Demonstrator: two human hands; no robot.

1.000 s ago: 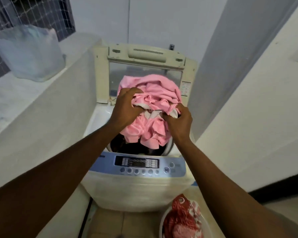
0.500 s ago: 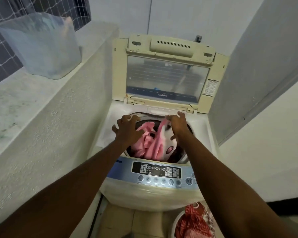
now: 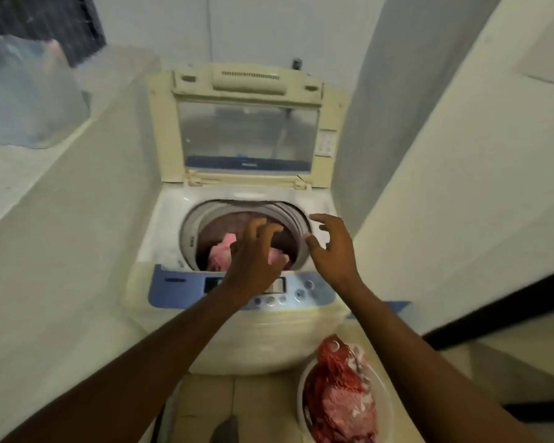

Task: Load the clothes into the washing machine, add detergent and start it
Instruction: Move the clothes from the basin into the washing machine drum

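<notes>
Pink clothes in drum under empty, spread left hand; right hand empty too; red laundry below it, detergent, start pending.

The washing machine has a yellowed, smooth plastic body; its lid holds a glossy clear pane. The control panel is satin blue plastic. Soft pink cloth lies in the drum. Red and pink fabric fills a smooth white plastic basin. The ledge looks rough and matt.
</notes>
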